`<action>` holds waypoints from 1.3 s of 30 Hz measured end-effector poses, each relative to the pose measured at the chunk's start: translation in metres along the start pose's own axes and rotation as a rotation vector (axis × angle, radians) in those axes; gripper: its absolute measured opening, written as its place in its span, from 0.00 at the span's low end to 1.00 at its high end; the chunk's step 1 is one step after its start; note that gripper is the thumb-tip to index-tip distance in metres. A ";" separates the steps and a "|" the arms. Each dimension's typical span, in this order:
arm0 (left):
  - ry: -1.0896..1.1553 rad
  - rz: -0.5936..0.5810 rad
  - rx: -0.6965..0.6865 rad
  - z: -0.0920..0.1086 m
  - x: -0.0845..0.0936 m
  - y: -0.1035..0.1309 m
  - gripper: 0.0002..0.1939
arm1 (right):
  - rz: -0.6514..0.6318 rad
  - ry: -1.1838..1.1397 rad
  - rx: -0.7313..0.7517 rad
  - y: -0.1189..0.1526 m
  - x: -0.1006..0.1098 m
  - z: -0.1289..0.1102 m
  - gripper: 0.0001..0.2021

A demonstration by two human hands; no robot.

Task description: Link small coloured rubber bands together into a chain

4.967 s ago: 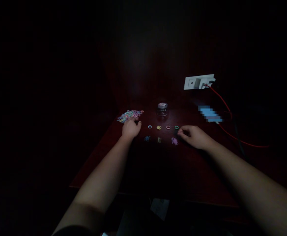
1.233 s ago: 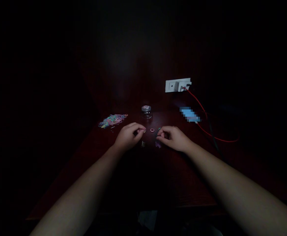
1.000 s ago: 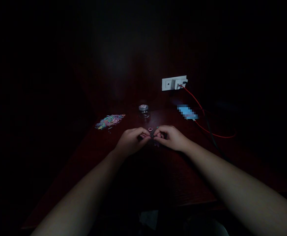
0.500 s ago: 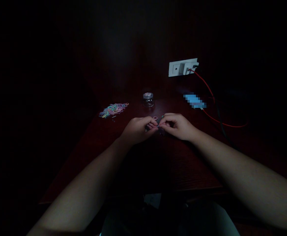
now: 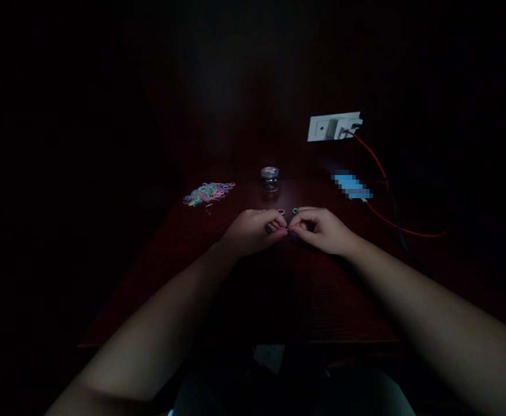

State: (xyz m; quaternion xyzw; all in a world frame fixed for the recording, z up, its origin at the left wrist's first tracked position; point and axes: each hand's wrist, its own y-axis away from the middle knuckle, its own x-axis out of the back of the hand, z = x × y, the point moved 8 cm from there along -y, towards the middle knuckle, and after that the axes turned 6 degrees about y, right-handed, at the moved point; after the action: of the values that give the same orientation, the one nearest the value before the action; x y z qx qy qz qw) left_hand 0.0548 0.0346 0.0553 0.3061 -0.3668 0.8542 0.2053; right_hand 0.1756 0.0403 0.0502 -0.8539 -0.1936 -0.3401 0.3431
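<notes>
My left hand (image 5: 257,231) and my right hand (image 5: 320,229) meet low over the dark red table (image 5: 244,294), fingertips nearly touching. Both are closed in a pinch, thumb against fingers. Whatever lies between the fingertips is too small and dim to make out. Just beyond the hands lie a pink rubber band (image 5: 281,211) and a green rubber band (image 5: 295,211). Off to the left is a pile of coloured rubber bands (image 5: 209,194). A small clear jar with a lid (image 5: 270,180) stands behind the hands.
On the right lies a phone with a blurred blue screen (image 5: 352,185). A red cable (image 5: 378,216) runs from it to a white charger in the wall socket (image 5: 319,127). A dark cable (image 5: 398,222) hangs beside it. The table's front edge (image 5: 343,343) is near my lap.
The whole view has shifted, so everything sits slightly to the right and lower. Both hands stay pinched together in the same spot, with the fingertips slightly closer.
</notes>
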 end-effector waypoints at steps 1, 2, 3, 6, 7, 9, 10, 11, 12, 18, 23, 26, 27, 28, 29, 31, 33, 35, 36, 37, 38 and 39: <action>0.007 -0.003 0.000 -0.001 0.000 0.000 0.05 | -0.001 0.001 -0.009 0.000 0.000 0.001 0.09; 0.013 -0.006 -0.003 -0.001 0.000 0.000 0.05 | -0.001 0.002 -0.016 0.000 0.000 0.002 0.09; 0.017 -0.008 -0.007 -0.001 0.000 0.000 0.05 | 0.005 0.005 -0.022 0.000 0.001 0.004 0.09; 0.021 -0.006 -0.018 -0.002 0.001 0.001 0.05 | 0.024 0.020 -0.034 0.001 0.003 0.007 0.09; 0.021 -0.004 -0.019 -0.002 0.002 0.001 0.05 | 0.029 0.027 -0.037 0.001 0.004 0.008 0.10; 0.020 -0.003 -0.021 -0.002 0.001 0.001 0.05 | 0.032 0.040 -0.042 0.001 0.005 0.009 0.11; 0.019 0.000 -0.022 -0.003 0.001 0.001 0.05 | 0.035 0.044 -0.045 0.001 0.006 0.010 0.11; 0.017 0.005 -0.025 -0.003 0.001 0.001 0.06 | 0.039 0.046 -0.047 0.001 0.006 0.010 0.11; 0.016 0.011 -0.026 -0.003 0.002 0.001 0.06 | 0.040 0.048 -0.048 0.001 0.006 0.011 0.12; -0.001 0.021 -0.026 -0.005 0.002 0.001 0.09 | 0.029 0.064 -0.037 0.000 0.005 0.009 0.12; -0.062 0.016 -0.038 -0.006 0.001 0.001 0.09 | 0.038 0.053 -0.042 0.001 0.006 0.006 0.12; -0.126 0.004 -0.042 -0.006 0.000 0.001 0.07 | 0.033 0.048 -0.028 0.001 0.005 0.004 0.11; -0.141 0.007 -0.042 -0.007 0.000 0.001 0.07 | 0.028 0.044 -0.027 0.001 0.005 0.004 0.11; -0.151 0.010 -0.040 -0.007 0.000 0.000 0.07 | 0.023 0.039 -0.028 0.001 0.004 0.004 0.11; -0.155 0.015 -0.036 -0.007 0.001 0.000 0.07 | 0.017 0.033 -0.032 0.001 0.003 0.005 0.10; -0.151 0.022 -0.033 -0.006 0.002 0.001 0.06 | 0.007 0.020 -0.040 0.002 0.002 0.006 0.10; -0.144 0.025 -0.040 -0.005 0.003 0.001 0.06 | 0.001 0.000 -0.051 0.002 0.001 0.007 0.09; -0.139 0.028 -0.047 -0.003 0.003 0.001 0.06 | -0.001 -0.018 -0.058 0.002 0.000 0.007 0.09; -0.139 0.029 -0.050 -0.002 0.003 0.001 0.06 | -0.001 -0.023 -0.052 0.002 0.000 0.006 0.08; -0.141 0.029 -0.054 -0.001 0.003 0.001 0.05 | 0.001 -0.021 -0.040 0.002 0.000 0.004 0.08; -0.143 0.023 -0.056 0.000 0.003 0.001 0.05 | 0.003 -0.018 -0.021 0.002 0.000 0.002 0.08; -0.143 0.017 -0.055 0.001 0.003 0.001 0.05 | 0.004 -0.013 -0.003 0.001 0.000 0.000 0.08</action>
State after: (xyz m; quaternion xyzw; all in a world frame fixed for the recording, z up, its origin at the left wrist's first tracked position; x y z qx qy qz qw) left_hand 0.0520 0.0334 0.0572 0.3576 -0.4063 0.8215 0.1795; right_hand 0.1767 0.0396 0.0496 -0.8570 -0.1933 -0.3343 0.3412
